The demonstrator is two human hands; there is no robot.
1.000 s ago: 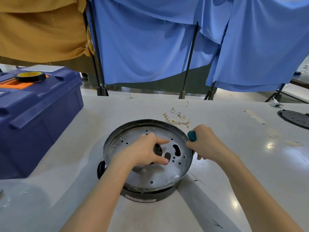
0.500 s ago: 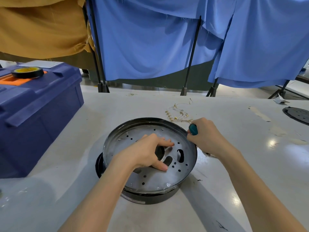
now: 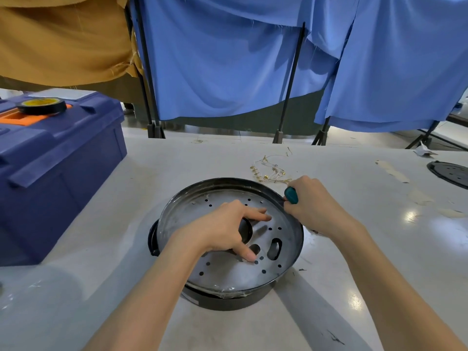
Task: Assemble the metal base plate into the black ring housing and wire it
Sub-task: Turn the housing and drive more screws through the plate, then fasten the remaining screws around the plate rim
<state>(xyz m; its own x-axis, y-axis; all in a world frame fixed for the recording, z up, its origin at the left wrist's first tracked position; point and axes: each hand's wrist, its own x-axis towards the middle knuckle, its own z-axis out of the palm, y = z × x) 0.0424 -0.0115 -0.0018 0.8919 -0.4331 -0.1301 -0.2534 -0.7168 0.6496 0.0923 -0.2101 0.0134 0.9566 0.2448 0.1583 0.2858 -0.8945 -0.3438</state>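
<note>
A round metal base plate (image 3: pixel 222 272) with several holes and slots sits tilted on top of the black ring housing (image 3: pixel 222 301) at the table's middle. My left hand (image 3: pixel 222 230) rests on the plate, fingers spread, some dipping into a large oval cut-out. My right hand (image 3: pixel 315 206) grips a tool with a teal handle (image 3: pixel 290 195) at the plate's right rim; the tool's tip is hidden. A bundle of thin white wires with brass terminals (image 3: pixel 272 172) lies just behind the plate.
A blue toolbox (image 3: pixel 50 168) with an orange insert stands at the left, with a roll of black tape (image 3: pixel 41 106) on its lid. A black disc (image 3: pixel 449 173) lies at the far right. Blue and tan cloths hang behind the table.
My left hand's fingers have shifted a little across the plate's cut-outs. My right hand stays at the right rim with the tool. The view has moved slightly.
</note>
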